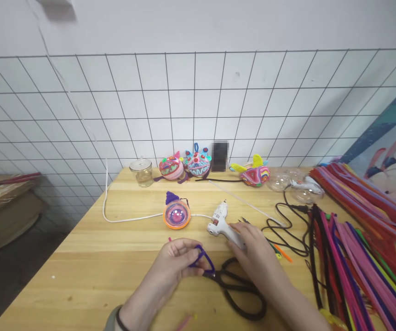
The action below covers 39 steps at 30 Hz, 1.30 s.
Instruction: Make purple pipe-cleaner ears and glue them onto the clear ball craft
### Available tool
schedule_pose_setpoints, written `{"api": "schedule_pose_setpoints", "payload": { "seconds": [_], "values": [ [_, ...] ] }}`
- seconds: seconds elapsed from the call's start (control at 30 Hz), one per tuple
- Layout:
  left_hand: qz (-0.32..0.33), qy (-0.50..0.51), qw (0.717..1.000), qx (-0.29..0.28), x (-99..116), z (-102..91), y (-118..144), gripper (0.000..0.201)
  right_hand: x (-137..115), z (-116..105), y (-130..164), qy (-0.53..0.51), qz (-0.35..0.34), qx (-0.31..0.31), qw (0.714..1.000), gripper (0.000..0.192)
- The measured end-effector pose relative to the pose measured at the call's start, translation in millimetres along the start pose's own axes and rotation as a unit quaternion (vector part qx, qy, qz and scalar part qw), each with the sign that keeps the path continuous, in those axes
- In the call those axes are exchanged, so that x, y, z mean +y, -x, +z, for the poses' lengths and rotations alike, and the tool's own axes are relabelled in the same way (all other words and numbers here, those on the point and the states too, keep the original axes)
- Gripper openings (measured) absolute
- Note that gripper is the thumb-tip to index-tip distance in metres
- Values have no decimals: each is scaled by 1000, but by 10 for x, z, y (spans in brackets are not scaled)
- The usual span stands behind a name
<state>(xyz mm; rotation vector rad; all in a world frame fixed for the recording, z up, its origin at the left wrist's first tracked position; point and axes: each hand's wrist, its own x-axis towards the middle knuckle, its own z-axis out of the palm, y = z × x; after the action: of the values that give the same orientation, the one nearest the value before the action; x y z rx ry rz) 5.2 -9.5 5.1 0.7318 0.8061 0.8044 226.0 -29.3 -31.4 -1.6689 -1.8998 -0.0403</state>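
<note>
head view: left hand (173, 262) pinches a bent purple pipe cleaner (203, 259) above the black scissors (241, 289); right hand (253, 250) closes its fingers around the white glue gun (222, 223) on the wooden table (115, 248).

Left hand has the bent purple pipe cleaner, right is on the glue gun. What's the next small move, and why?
Probably lift the white hot glue gun toward the purple pipe-cleaner loop: the right hand already rests on its handle, and the left hand pinches the loop just beside it.
</note>
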Motion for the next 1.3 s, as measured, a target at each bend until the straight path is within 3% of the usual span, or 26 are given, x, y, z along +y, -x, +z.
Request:
{"api": "schedule_pose_setpoints", "payload": {
  "seconds": [0.1,0.2,0.63,0.77,0.9,1.07,1.17,1.3],
  "values": [
    [7,-4,1000,5,15,-10,-8,33,94,119,-15,85,9,-29,996,33],
    [12,-2,1000,13,7,-22,-23,34,77,158,-38,102,12,-42,994,32],
    [45,8,999,-15,20,-91,-21,29,163,22,-69,127,86,-72,986,49],
    [58,5,998,-20,47,-102,-7,33,104,-124,-115,-16,141,-44,989,38],
    [65,1,998,-22,108,-72,35,33,-68,-253,-116,-181,189,1,965,39],
    [82,18,996,-31,163,-89,45,27,-313,-315,22,-311,142,-35,939,31],
    [107,49,993,-31,192,-133,28,29,-422,-372,108,-341,96,-70,933,27],
    [143,57,988,-27,234,-174,24,30,-549,-482,143,-349,55,-56,934,17]
  ]
}}
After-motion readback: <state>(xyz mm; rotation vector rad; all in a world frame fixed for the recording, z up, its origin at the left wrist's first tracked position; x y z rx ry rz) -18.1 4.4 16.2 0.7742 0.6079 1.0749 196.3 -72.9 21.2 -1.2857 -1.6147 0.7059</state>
